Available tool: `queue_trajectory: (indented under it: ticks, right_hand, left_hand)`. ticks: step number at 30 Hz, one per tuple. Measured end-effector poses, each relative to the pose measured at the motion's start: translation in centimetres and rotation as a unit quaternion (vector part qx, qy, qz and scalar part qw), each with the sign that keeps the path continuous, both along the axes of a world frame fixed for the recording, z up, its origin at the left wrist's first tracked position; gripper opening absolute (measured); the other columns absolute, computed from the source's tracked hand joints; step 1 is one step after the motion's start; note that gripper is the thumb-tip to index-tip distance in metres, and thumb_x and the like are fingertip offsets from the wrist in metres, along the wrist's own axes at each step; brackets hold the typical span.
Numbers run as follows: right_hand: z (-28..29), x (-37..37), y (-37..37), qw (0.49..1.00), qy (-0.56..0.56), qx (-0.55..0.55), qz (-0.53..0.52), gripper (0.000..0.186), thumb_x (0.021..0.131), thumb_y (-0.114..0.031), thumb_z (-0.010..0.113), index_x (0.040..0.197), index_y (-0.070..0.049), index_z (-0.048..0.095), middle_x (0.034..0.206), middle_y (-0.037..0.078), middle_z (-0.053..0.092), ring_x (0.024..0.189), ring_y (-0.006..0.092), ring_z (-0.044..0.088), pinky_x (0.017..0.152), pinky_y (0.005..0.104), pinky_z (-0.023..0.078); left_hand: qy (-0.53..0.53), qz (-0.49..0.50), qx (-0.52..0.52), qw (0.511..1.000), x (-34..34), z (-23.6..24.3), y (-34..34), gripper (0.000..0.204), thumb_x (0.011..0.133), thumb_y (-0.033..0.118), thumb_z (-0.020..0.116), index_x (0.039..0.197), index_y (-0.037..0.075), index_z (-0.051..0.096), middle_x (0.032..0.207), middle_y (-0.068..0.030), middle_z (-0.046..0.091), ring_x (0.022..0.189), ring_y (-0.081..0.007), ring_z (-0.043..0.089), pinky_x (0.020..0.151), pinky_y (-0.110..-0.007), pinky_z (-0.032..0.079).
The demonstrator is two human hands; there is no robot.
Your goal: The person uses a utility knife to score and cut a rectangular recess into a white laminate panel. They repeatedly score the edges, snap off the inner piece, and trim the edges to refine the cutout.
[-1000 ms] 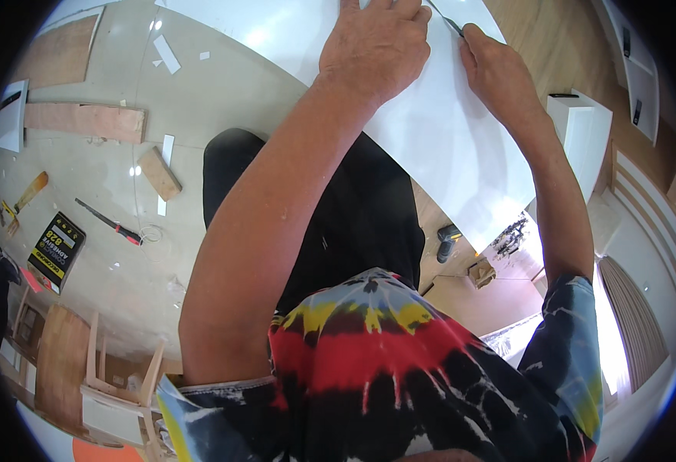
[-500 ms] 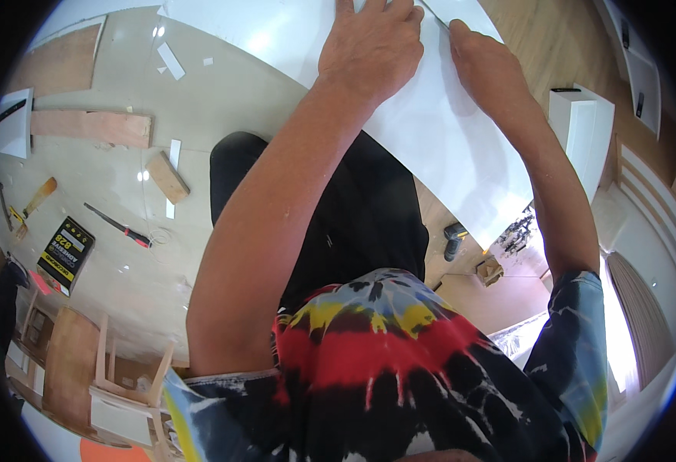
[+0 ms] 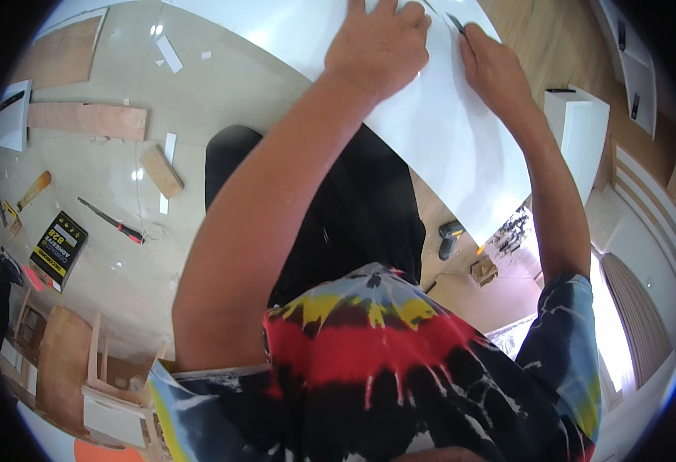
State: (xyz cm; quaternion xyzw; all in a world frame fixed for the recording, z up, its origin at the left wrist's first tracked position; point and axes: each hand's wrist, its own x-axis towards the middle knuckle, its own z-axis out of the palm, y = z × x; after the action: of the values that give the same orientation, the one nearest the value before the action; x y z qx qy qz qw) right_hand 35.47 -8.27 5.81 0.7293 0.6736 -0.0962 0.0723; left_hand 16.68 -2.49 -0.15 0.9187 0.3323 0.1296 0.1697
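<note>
A large glossy white sheet [image 3: 461, 154] stretches in front of me, running out of the top of the picture. My left hand [image 3: 380, 46] rests on it palm down, fingers apart and bent a little, some fingertips cut off by the upper edge. To its right, my right hand [image 3: 496, 69] is closed around a slim cutter knife [image 3: 456, 23], whose dark tip points up and left over the sheet. Between the two hands a short dark line shows on the sheet near the upper edge; I cannot tell whether it is a cut or a thin object.
On the left floor lie a handsaw [image 3: 112, 221], a black-and-yellow can [image 3: 59, 252], a brush [image 3: 33, 191], a wood block [image 3: 161, 171] and a plank [image 3: 87, 121]. A cordless drill [image 3: 449, 240] lies beyond the sheet's near corner. A white box-like cabinet [image 3: 577, 127] stands at right.
My right hand has shifted slightly right and down, drawing the knife away from my left hand, so more of the knife shows. My left hand has moved slightly right.
</note>
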Motion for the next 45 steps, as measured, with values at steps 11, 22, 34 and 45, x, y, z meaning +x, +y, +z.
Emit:
queue_trajectory:
  ticks: [11,22,34,45]
  right_hand:
    - [-0.2,0.3,0.2,0.999,-0.033,-0.019,0.032,0.022,0.107,-0.023,0.051,0.110,-0.004,0.064,0.089,0.018,0.073,0.079,0.0320,0.072,0.076,0.0450,0.058]
    - [0.4,-0.4,0.5,0.998,-0.047,-0.028,0.036,0.019,0.105,-0.018,0.052,0.109,-0.003,0.063,0.086,0.019,0.073,0.079,0.0329,0.073,0.075,0.0467,0.058]
    - [-0.1,-0.9,1.1,0.994,-0.088,-0.055,0.026,0.012,0.102,-0.011,0.053,0.105,-0.002,0.058,0.087,0.022,0.072,0.082,0.0366,0.073,0.072,0.0483,0.059]
    - [-0.2,0.4,0.2,0.999,-0.016,-0.004,0.039,0.019,0.105,-0.019,0.051,0.104,-0.002,0.059,0.088,0.022,0.071,0.082,0.0395,0.070,0.076,0.0515,0.055]
  left_hand:
    - [0.006,-0.003,-0.016,1.000,0.1,0.6,0.1,0.045,0.098,0.019,0.047,0.138,0.005,0.062,0.145,-0.0118,0.056,0.147,-0.0320,0.039,0.122,-0.063,0.021]
    - [0.012,0.002,-0.030,0.999,0.2,0.8,0.3,0.042,0.098,0.018,0.048,0.135,0.006,0.063,0.141,-0.0105,0.057,0.147,-0.0297,0.038,0.123,-0.062,0.021]
    - [0.030,-0.001,-0.018,0.999,0.6,0.9,0.5,0.044,0.098,0.019,0.049,0.137,0.004,0.062,0.140,-0.0116,0.058,0.147,-0.0318,0.040,0.122,-0.064,0.022]
    - [-0.014,-0.031,-0.014,0.999,-0.2,1.0,0.1,0.045,0.098,0.025,0.051,0.139,0.008,0.062,0.145,-0.0102,0.056,0.146,-0.0308,0.041,0.121,-0.066,0.023]
